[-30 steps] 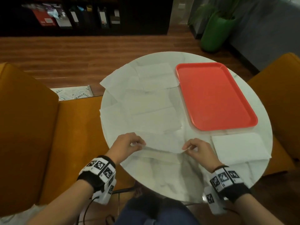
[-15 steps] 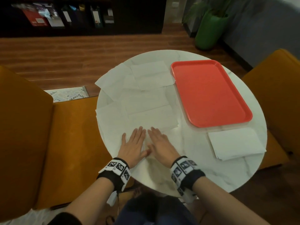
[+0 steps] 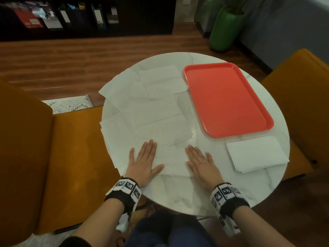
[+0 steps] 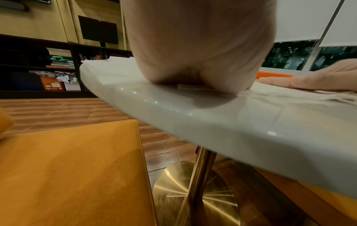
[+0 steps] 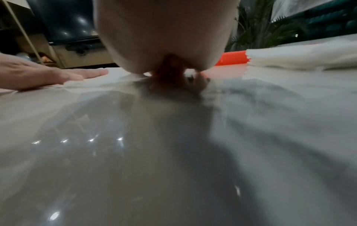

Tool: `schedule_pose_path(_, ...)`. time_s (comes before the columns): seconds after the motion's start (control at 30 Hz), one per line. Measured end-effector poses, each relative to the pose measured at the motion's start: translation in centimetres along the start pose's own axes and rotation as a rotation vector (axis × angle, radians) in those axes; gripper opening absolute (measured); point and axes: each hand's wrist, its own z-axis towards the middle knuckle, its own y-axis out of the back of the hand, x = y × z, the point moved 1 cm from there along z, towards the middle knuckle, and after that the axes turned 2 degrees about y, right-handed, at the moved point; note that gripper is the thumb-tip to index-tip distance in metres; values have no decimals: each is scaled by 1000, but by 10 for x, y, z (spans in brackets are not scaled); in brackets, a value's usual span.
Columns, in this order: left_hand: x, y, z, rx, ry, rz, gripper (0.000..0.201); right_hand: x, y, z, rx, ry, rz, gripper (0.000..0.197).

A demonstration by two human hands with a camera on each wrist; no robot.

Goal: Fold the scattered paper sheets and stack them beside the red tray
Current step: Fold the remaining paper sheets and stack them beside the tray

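A folded white paper sheet (image 3: 173,162) lies at the near edge of the round marble table (image 3: 204,196). My left hand (image 3: 145,160) presses flat on its left end, fingers straight. My right hand (image 3: 202,162) presses flat on its right end. Several unfolded sheets (image 3: 153,104) overlap on the table's left half. The red tray (image 3: 226,98) lies empty at the right. A stack of folded sheets (image 3: 255,154) sits just in front of the tray. In the right wrist view the stack (image 5: 301,58) shows beside the tray's rim (image 5: 231,58).
Orange chairs stand left (image 3: 44,148) and right (image 3: 302,97) of the table. A green planter (image 3: 224,31) and dark shelves (image 3: 80,15) are beyond. A brass pedestal (image 4: 199,183) holds the table up. My knees (image 3: 169,230) are under the near edge.
One second ago both hands pinched a sheet's lifted edge. They laid it down, pressed together at its middle, and have now slid apart toward its ends.
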Motion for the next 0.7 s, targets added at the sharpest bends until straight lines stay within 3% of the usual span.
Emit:
schedule_pose_path(0.1, 0, 0, 0, 13, 4, 18, 85, 5, 8, 4, -57, -47, -33, 53)
schedule_pose_path(0.2, 0, 1, 0, 26, 12, 19, 84, 17, 14, 12, -211, -126, -51, 52)
schedule_pose_path(0.33, -2, 3, 1, 60, 27, 18, 95, 19, 29, 23, -176, -386, 244, 43)
schedule_pose_path(0.43, -7, 15, -1, 64, 47, -24, 103, 7, 38, 27, -122, -376, 447, 19)
schedule_pose_path(0.53, -18, 40, -2, -80, 4, -122, 84, 0, 55, 19, -140, -232, 732, 12)
schedule_pose_path(0.6, -28, 58, 1, -161, -37, -172, 56, -3, 71, 9, -180, -147, 852, 15)
schedule_pose_path(0.7, -48, 88, 8, -153, -93, -388, 18, -11, 94, -11, -249, -125, 1003, 16)
